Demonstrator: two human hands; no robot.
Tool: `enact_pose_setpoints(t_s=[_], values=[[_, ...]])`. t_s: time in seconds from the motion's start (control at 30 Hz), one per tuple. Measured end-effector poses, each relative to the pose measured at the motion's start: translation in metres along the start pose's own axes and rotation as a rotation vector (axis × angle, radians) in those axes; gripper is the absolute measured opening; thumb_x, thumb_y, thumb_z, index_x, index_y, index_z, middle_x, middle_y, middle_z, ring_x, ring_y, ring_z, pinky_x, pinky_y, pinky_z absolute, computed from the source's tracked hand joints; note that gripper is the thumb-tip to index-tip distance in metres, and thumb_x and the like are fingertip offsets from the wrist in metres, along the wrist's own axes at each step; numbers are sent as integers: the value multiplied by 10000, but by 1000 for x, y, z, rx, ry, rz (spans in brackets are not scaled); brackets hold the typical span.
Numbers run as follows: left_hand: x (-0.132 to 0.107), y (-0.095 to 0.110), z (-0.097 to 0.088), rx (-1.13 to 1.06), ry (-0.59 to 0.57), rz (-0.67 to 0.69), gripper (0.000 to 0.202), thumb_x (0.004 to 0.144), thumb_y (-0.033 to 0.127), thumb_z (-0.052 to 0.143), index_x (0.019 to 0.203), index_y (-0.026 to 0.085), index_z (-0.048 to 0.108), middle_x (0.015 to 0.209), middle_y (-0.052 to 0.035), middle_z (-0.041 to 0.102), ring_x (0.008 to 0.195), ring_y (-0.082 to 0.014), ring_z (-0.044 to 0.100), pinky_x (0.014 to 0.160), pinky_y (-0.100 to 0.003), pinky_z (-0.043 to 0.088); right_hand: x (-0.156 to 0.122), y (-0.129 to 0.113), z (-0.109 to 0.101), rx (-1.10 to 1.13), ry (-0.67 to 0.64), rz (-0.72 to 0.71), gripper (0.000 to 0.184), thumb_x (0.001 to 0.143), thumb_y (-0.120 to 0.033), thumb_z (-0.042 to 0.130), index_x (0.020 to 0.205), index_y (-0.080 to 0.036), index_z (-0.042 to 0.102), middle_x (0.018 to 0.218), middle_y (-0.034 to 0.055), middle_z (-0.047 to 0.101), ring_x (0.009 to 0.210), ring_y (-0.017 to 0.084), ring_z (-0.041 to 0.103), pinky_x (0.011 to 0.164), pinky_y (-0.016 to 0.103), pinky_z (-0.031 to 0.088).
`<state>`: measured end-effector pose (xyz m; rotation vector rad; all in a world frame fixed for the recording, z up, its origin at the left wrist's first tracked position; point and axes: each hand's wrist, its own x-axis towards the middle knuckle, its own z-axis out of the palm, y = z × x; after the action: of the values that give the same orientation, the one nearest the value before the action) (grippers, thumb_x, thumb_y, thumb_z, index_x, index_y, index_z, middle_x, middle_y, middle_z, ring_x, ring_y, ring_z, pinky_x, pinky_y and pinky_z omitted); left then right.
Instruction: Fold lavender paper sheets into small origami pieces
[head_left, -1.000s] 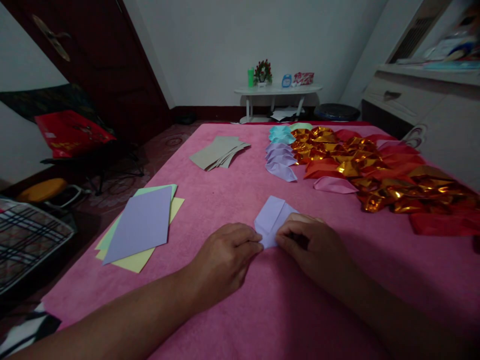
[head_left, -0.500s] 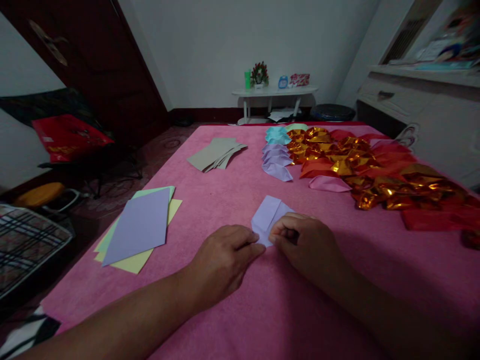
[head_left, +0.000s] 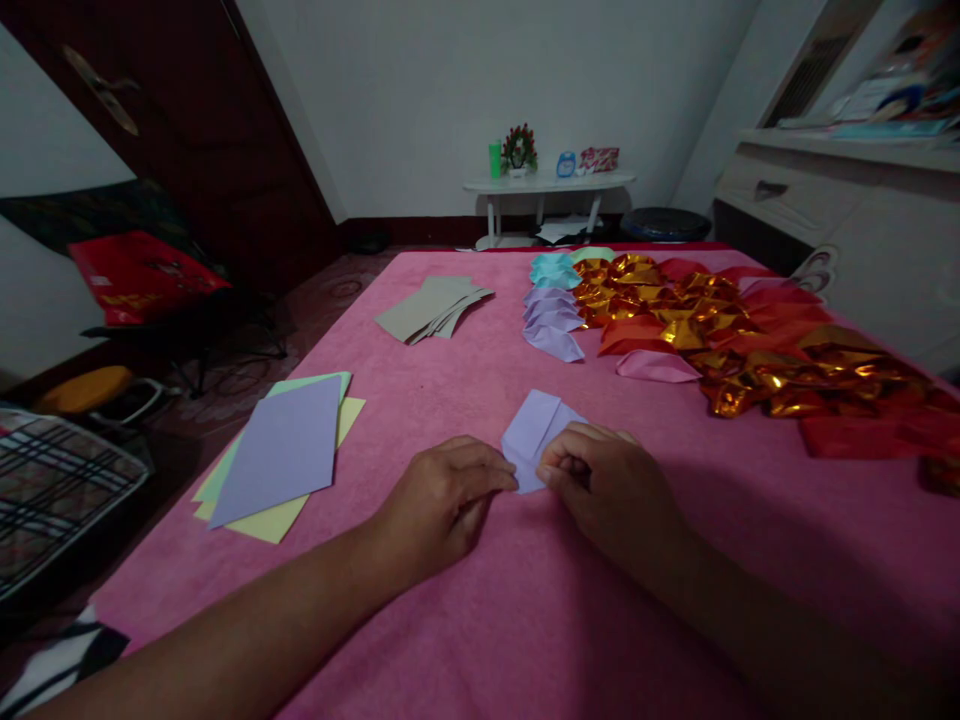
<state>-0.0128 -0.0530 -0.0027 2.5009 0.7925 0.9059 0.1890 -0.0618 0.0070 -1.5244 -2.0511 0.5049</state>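
A folded sheet of purple paper lies on the pink cloth in front of me, with a crease running diagonally across it. The fingers of my left hand stretch out so that their tips touch the paper's lower left edge, and its thumb is bent back underneath, off the paper. My right hand is closed, with thumb and index finger pinched at the paper's lower right side. That hand covers part of the paper's right end.
Flat purple, green and yellow sheets lie at the left. Grey-brown sheets are fanned out farther back. Folded purple pieces, shiny gold ones and red ones crowd the right side. A white table stands by the wall.
The thumb of my left hand has drawn back from the paper's edge, while its fingertips still touch there. My right hand and the paper have hardly moved.
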Motion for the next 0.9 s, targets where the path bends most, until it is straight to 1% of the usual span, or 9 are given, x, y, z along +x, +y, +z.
enact_pose_setpoints(t_s=[0.17, 0.23, 0.37, 0.43, 0.53, 0.6, 0.67, 0.8, 0.9], values=[[0, 1, -1, -53, -9, -40, 304, 754, -27, 472, 906, 156, 662, 930, -63, 691, 876, -148, 621, 800, -279, 510, 0, -2, -3, 11, -24, -34, 122, 670, -162, 656, 638, -192, 543, 682, -25, 575, 694, 155, 485, 662, 294, 279], [1, 1, -1, -75, -15, -75, 326, 770, -22, 455, 950, 165, 652, 940, -59, 677, 882, -141, 614, 805, -274, 504, -1, -2, -4, 39, -47, -70, 111, 652, -133, 643, 645, -194, 551, 695, -25, 585, 712, 158, 496, 673, 296, 280], [10, -3, -3, -3, -29, -113, 435, 826, 80, 492, 1249, 173, 528, 1217, -123, 555, 1107, -195, 525, 931, -346, 459, -4, -1, -5, 55, -48, -156, 158, 608, -40, 570, 648, -188, 536, 693, -20, 583, 730, 160, 505, 683, 294, 286], [16, -9, -6, 58, -88, -94, 443, 832, 165, 550, 1273, 191, 515, 1295, -130, 496, 1187, -232, 461, 995, -406, 405, -5, -1, -5, 37, -28, -181, 161, 605, -33, 552, 652, -185, 526, 699, -12, 580, 731, 163, 503, 684, 296, 291], [23, -17, -12, 68, -172, -81, 238, 842, 273, 591, 1070, 223, 637, 1226, -91, 546, 1154, -229, 477, 993, -411, 389, -6, -2, -6, -5, 1, -200, 154, 613, -41, 539, 664, -185, 520, 703, -3, 575, 722, 169, 496, 690, 303, 298], [25, -19, -16, 54, -171, -67, 127, 844, 295, 597, 913, 213, 664, 1173, -74, 577, 1118, -215, 500, 969, -388, 395, -7, 0, -7, -40, 22, -202, 146, 614, -52, 538, 667, -187, 518, 689, -2, 566, 707, 172, 489, 686, 308, 296], [22, -17, -17, 72, -146, -11, 106, 853, 283, 588, 837, 200, 651, 1126, -64, 608, 1094, -206, 516, 954, -377, 386, -7, 4, -9, -69, 46, -192, 146, 604, -53, 532, 659, -187, 515, 670, -2, 557, 691, 173, 483, 678, 310, 294], [12, -4, -13, 186, -121, 143, 90, 881, 193, 537, 912, 183, 621, 1004, -46, 669, 1011, -183, 563, 898, -356, 379, -7, 9, -12, -50, 92, -200, 187, 579, -15, 485, 648, -184, 524, 667, 3, 561, 684, 169, 494, 677, 310, 303], [6, 2, -9, 250, -131, 192, 118, 887, 156, 516, 949, 172, 615, 943, -39, 683, 903, -162, 594, 807, -327, 395, -8, 8, -13, 19, 134, -232, 224, 595, -15, 490, 725, -180, 569, 713, 11, 584, 703, 170, 512, 686, 312, 315]])
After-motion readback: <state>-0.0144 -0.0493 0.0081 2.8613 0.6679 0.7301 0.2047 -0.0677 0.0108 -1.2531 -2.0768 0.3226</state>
